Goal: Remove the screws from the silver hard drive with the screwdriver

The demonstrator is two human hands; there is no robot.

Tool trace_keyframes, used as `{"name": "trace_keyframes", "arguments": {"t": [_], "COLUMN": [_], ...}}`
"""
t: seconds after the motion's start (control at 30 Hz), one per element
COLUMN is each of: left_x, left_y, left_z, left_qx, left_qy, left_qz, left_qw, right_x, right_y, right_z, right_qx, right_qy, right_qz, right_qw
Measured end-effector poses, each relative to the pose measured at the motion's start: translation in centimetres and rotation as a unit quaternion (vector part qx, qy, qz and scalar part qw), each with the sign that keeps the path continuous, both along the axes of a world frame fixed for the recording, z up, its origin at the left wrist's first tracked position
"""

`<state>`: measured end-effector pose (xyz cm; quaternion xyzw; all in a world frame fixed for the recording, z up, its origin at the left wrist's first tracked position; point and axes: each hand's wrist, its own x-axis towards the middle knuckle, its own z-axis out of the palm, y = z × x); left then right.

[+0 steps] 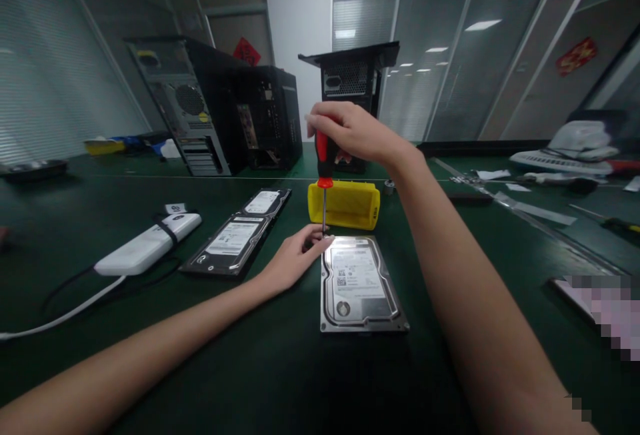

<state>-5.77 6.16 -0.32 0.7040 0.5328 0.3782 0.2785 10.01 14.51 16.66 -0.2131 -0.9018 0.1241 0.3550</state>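
Observation:
My right hand [345,129] is wrapped round the top of a red and black screwdriver [325,165], which stands upright with its shaft pointing down. Its tip is at the far left corner of a silver hard drive [357,281] lying label up on the green table. At that same corner is my left hand [295,255], thumb and fingers closed round the lower shaft, with the thumb touching the drive's edge. Just behind the drive sits a yellow plastic bin [345,205]. The screwdriver's very tip is hidden by the fingers.
Two more hard drives [233,238] and a white power strip [150,243] with a cable lie to the left. Open black computer cases [215,108] stand behind. Tools, metal strips and a white object [580,138] are at the right.

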Motion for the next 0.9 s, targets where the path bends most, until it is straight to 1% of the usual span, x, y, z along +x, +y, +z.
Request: {"name": "trace_keyframes", "arguments": {"t": [0.07,0.13,0.27,0.37,0.5,0.63,0.7,0.77,0.83,0.9], "left_x": [-0.3,-0.5,-0.6,-0.6,-0.8,-0.9,-0.8,-0.7,-0.6,-0.6], "left_y": [0.1,0.4,0.7,0.7,1.0,1.1,1.0,1.0,1.0,1.0], "left_z": [-0.1,-0.1,-0.3,-0.5,-0.8,-0.7,-0.5,-0.4,-0.4,-0.5], "left_qx": [-0.007,-0.007,-0.014,-0.012,-0.004,-0.026,-0.028,-0.028,-0.029,-0.029], "left_qy": [0.023,0.029,-0.019,-0.044,-0.034,-0.056,-0.058,-0.058,-0.059,-0.06], "left_qz": [0.002,-0.009,-0.024,-0.015,-0.016,-0.01,-0.007,-0.007,-0.006,-0.006], "left_qw": [1.0,1.0,0.999,0.999,0.999,0.998,0.998,0.998,0.998,0.998], "right_x": [0.1,0.3,0.5,0.4,0.0,-0.4,-0.5,-0.5,-0.4,-0.3], "right_y": [-0.3,-0.7,-1.2,-1.3,-1.2,-0.9,-0.7,-0.4,-0.3,-0.2], "right_z": [0.2,0.4,0.5,0.4,0.4,0.4,0.3,0.1,-0.1,-0.2], "right_qx": [-0.012,-0.025,-0.029,-0.012,0.013,0.08,0.096,0.1,0.099,0.077], "right_qy": [-0.004,-0.013,-0.026,-0.013,-0.005,0.004,-0.001,0.001,0.009,0.018], "right_qz": [0.009,0.021,0.024,0.012,0.008,-0.045,-0.06,-0.052,-0.029,-0.009], "right_qw": [1.0,0.999,0.999,1.0,1.0,0.996,0.994,0.994,0.995,0.997]}}
